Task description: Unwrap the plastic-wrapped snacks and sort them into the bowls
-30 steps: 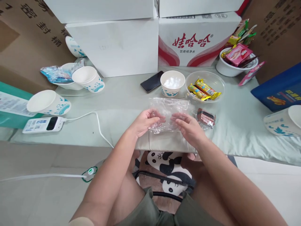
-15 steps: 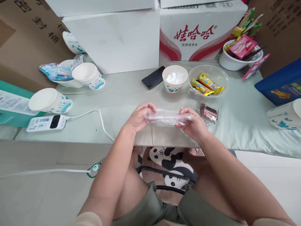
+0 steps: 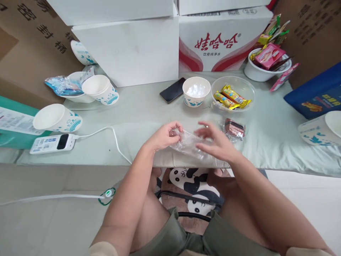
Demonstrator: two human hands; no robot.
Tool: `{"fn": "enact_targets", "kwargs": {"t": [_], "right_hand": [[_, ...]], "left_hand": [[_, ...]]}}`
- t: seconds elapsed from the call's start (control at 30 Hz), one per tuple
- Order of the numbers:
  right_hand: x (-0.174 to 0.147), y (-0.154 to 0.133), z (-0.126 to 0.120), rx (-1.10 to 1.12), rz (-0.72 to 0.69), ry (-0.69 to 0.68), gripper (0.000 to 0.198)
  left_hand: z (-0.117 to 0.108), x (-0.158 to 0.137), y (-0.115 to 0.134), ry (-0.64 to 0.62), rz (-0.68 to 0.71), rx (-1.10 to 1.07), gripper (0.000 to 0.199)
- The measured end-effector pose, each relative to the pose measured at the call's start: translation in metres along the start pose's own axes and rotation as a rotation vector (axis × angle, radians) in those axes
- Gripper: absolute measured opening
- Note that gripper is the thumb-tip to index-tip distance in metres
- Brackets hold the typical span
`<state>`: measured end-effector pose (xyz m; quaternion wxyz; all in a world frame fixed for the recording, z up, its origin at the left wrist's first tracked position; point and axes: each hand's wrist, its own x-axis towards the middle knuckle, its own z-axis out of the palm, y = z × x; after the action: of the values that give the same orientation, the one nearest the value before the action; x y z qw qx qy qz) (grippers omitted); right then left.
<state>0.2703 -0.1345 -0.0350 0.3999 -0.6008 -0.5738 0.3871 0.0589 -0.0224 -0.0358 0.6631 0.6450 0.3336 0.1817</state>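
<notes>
A clear, crinkled plastic bag [image 3: 188, 142] hangs between my hands over the front of the table. My left hand [image 3: 165, 136] pinches its left end between thumb and fingers. Beside the bag's right part, my right hand [image 3: 216, 143] has its fingers spread apart, slightly blurred. Just right of that hand lies a brown snack in a clear wrapper [image 3: 234, 128]. Behind the hands stand a paper bowl [image 3: 196, 91] with clear plastic in it and a transparent round dish [image 3: 247, 82] with yellow snack packets [image 3: 231, 96].
A black phone [image 3: 172, 90] lies beside the paper bowl. At left are paper cups [image 3: 71, 119], a white power bank [image 3: 53, 143] and its cable [image 3: 115, 137]. White boxes [image 3: 144, 53] line the back. A white tub [image 3: 255, 73] of snacks and a blue bag [image 3: 314, 96] stand at right.
My right hand has let go of the bag's right end and opened its fingers. The bag, stretched taut before, now sags down to the right from my left hand.
</notes>
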Motion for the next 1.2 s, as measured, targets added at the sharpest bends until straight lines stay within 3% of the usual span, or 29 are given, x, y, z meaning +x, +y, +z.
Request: {"fn": "enact_targets", "kwargs": {"t": [0.07,0.13,0.17,0.2,0.27,0.33,0.4,0.47,0.53,0.6,0.7,0.8,0.9,0.97,1.03,1.13,1.2], "right_hand": [[0.0,-0.006,0.003,-0.081,0.07,-0.144,0.028],[0.001,-0.01,0.006,-0.148,0.126,-0.1,0.013],[0.002,-0.011,0.008,-0.151,0.14,-0.042,0.013],[0.004,-0.011,0.009,-0.126,0.144,0.01,0.014],[0.007,-0.011,0.012,-0.011,0.12,0.048,0.018],[0.01,-0.011,0.013,0.142,0.075,0.036,0.023],[0.012,-0.01,0.015,0.25,0.057,0.045,0.025],[0.013,-0.009,0.017,0.233,0.037,0.148,0.026],[0.013,-0.008,0.02,0.13,-0.015,0.25,0.035],[0.012,-0.009,0.022,0.033,-0.067,0.247,0.042],[0.011,-0.016,0.018,-0.03,-0.068,0.207,0.02],[0.024,-0.03,0.0,-0.144,-0.085,0.407,0.013],[0.063,-0.048,-0.025,-0.42,-0.136,0.618,0.015],[0.103,-0.055,-0.039,-0.62,-0.215,0.578,0.017],[0.147,-0.054,-0.048,-0.754,-0.256,0.436,0.018],[0.203,-0.041,-0.055,-0.697,-0.109,0.083,0.018],[0.226,-0.025,-0.055,-0.543,-0.001,-0.002,0.021]], "left_hand": [[0.002,0.0,0.004,0.207,0.107,0.12,0.025],[0.006,-0.002,0.01,0.476,0.254,0.295,0.021],[0.008,-0.003,0.012,0.53,0.314,0.368,0.018],[0.012,-0.004,0.014,0.51,0.357,0.418,0.017],[0.019,-0.005,0.016,0.314,0.377,0.437,0.025],[0.024,-0.005,0.014,0.129,0.292,0.382,0.041],[0.024,-0.003,0.011,0.06,0.155,0.307,0.044],[0.021,0.0,0.009,0.058,0.061,0.243,0.037],[0.016,0.001,0.008,0.062,0.051,0.194,0.032],[0.011,0.0,0.009,0.04,0.056,0.141,0.031],[0.005,-0.004,0.008,0.064,0.089,0.022,0.043],[-0.001,-0.008,0.007,0.163,0.14,-0.059,0.048],[-0.008,-0.01,0.007,0.198,0.138,-0.064,0.041],[-0.011,-0.01,0.008,0.201,0.138,-0.067,0.038],[-0.014,-0.01,0.01,0.206,0.135,-0.076,0.035],[-0.017,-0.008,0.011,0.216,0.13,-0.089,0.034],[-0.019,-0.008,0.01,0.214,0.134,-0.097,0.034]]}}
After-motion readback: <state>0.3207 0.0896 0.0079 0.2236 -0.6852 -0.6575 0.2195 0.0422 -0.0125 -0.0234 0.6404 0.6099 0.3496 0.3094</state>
